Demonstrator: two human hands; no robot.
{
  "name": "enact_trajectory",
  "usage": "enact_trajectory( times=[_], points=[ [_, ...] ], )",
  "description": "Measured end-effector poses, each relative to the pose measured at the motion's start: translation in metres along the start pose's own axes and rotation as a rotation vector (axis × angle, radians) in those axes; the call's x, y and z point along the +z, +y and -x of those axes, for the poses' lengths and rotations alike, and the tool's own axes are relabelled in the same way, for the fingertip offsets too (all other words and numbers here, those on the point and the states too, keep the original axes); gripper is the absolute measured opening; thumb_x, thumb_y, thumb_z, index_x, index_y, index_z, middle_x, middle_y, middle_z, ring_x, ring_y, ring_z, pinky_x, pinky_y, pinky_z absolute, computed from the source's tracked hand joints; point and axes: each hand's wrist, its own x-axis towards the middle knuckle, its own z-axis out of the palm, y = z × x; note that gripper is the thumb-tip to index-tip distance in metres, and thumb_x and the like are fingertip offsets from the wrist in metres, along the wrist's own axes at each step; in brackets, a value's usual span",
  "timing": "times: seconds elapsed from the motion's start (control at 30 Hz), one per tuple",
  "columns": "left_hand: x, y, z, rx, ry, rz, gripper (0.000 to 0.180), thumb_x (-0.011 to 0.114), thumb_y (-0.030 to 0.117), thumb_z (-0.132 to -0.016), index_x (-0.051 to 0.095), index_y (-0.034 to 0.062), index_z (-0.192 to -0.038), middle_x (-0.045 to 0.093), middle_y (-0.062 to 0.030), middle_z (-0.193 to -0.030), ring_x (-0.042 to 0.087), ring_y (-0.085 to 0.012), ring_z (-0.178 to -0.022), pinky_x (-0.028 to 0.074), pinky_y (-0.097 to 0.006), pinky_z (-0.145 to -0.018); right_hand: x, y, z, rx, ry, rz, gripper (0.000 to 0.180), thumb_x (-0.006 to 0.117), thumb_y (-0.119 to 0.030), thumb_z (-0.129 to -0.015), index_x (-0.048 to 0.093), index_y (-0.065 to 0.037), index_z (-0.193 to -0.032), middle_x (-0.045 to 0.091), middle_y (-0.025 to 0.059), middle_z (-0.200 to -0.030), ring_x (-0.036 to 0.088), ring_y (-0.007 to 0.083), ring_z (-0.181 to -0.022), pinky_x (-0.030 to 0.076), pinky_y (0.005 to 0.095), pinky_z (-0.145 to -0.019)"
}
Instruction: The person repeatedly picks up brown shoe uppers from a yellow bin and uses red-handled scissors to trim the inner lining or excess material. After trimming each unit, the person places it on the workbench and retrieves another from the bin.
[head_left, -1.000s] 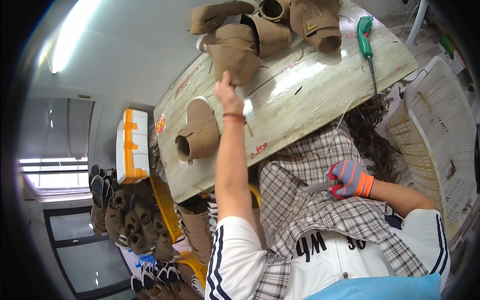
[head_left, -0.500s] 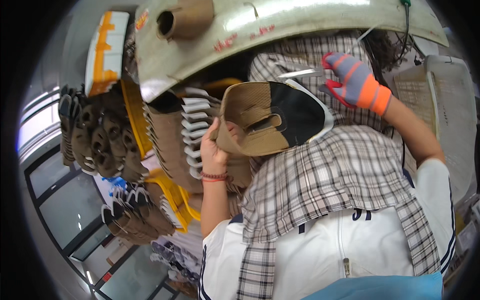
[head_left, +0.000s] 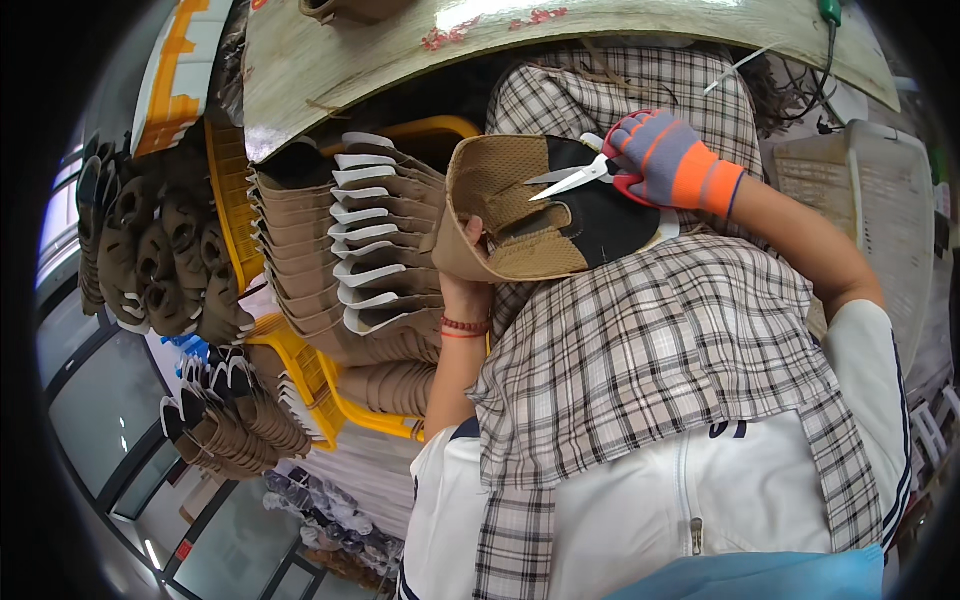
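Note:
My left hand [head_left: 468, 275] grips the heel end of a tan and black shoe upper [head_left: 500, 180], its fingertips showing inside the opening. The upper lies tilted over my lap, with tan mesh lining to the left and black lining to the right. In a grey and orange glove, my right hand [head_left: 665, 160] is closed around the red handles of a pair of scissors [head_left: 575, 178]. The blades are parted and lie over the upper's opening, pointing left toward the slot in its middle. Whether they touch the fabric I cannot tell.
Stacked brown uppers [head_left: 385, 235] with white edges fill a yellow crate [head_left: 230, 200] at my left. A pale worktable [head_left: 600, 25] spans the far side. A translucent plastic bin [head_left: 890, 200] stands at right. More brown shoe pieces [head_left: 165, 250] sit farther left.
My right hand has brought the scissors down and left over the upper, and the blades have parted. My left hand, still holding the upper, has shifted slightly right. The view has tilted downward.

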Motion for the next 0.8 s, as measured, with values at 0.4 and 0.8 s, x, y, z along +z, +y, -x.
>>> enact_trajectory(
  times=[0.4, 0.8],
  points=[
    [0.033, 0.006, -0.014, 0.051, -0.098, 0.056, 0.05, 0.05, 0.035, -0.099, 0.044, -0.0012, -0.133, 0.053, -0.0103, -0.127, 0.053, -0.019, -0.111, 0.046, -0.034, -0.095, -0.008, -0.002, 0.004, 0.036, 0.085, 0.02, 0.033, 0.074, -0.029, -0.07, 0.062, -0.011, -0.095, 0.061, 0.0078, -0.091, 0.059, 0.0265, -0.086, 0.046, 0.0365, -0.08],
    [0.038, 0.014, -0.011, 0.058, -0.132, 0.044, 0.053, 0.053, 0.036, -0.097, 0.042, 0.0022, -0.136, 0.052, -0.0119, -0.129, 0.054, -0.0248, -0.114, 0.048, -0.04, -0.095, -0.004, -0.023, -0.042, -0.077, 0.053, 0.194, 0.03, 0.075, -0.023, -0.067, 0.065, -0.012, -0.092, 0.065, 0.0061, -0.084, 0.063, 0.0247, -0.082, 0.05, 0.0359, -0.074]
  ],
)
